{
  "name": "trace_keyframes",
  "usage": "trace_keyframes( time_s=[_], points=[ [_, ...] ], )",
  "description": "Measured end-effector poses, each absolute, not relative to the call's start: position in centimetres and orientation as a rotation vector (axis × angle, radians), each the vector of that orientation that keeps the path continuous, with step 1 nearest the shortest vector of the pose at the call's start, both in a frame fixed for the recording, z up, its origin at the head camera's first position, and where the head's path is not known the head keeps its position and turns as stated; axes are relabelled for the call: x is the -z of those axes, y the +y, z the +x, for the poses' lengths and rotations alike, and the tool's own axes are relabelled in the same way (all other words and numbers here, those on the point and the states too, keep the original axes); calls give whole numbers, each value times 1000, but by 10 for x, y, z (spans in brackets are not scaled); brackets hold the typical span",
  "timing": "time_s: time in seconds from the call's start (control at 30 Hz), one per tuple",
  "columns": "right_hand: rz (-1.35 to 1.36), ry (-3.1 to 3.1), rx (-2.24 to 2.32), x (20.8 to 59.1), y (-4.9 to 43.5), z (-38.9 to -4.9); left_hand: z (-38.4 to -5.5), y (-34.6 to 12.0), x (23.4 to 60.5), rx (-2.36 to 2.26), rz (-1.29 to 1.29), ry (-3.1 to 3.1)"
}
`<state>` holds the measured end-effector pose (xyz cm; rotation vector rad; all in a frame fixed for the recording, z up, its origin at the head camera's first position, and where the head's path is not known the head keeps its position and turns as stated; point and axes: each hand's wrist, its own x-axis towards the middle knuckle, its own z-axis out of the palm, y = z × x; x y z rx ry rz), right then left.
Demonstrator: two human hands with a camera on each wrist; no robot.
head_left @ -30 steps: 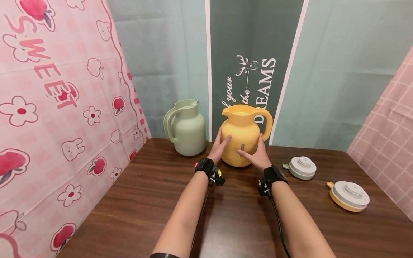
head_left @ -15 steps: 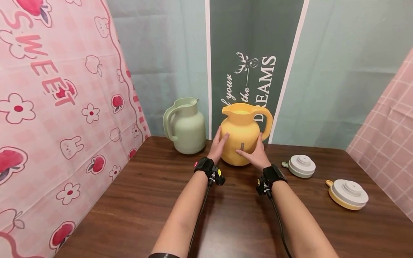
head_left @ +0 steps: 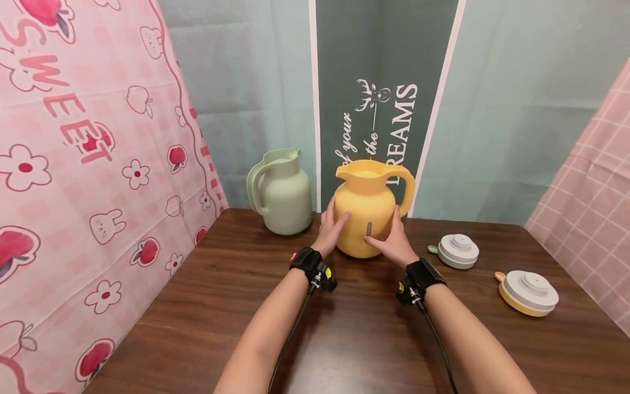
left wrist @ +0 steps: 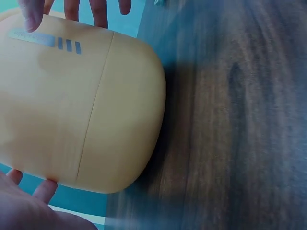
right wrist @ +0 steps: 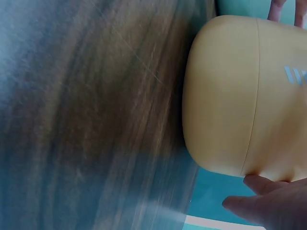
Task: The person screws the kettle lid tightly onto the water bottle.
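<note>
A yellow jug (head_left: 363, 197) stands upright toward the back of the wooden table, its spout to the left and its handle to the right. Its top is uncovered. My left hand (head_left: 331, 229) holds its left side, thumb at the front. Opposite, my right hand (head_left: 394, 241) grips the right side below the handle, its thumb by the small grey label. In the left wrist view, the jug's base (left wrist: 139, 120) is close to the tabletop; whether it touches is unclear. The right wrist view has the jug's lower body (right wrist: 225, 96) with fingers along both sides.
A green jug (head_left: 287, 194) stands to the left, handle leftward. On the right lie a white-and-green lid (head_left: 459, 250) and a white-and-yellow lid (head_left: 529, 293). A green curtain (head_left: 236, 82) hangs behind the table, a pink patterned cloth (head_left: 113, 191) at the left.
The yellow jug has come slightly toward me between both hands. My wrists have moved a little farther apart. The green jug and both lids stay where they were.
</note>
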<state>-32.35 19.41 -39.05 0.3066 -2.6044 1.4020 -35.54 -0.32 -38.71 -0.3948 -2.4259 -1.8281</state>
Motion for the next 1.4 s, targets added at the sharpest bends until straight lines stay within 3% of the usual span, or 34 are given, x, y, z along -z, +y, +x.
trace_keyframes(
  time_s=[0.53,1.4],
  points=[
    [405,-2663,-1410,389,199,-278,-324,-23,390,1880,-544,-2459],
    [471,-2604,-1423,393,193,-192,-241,-57,391,2018,-865,-2417]
  ],
)
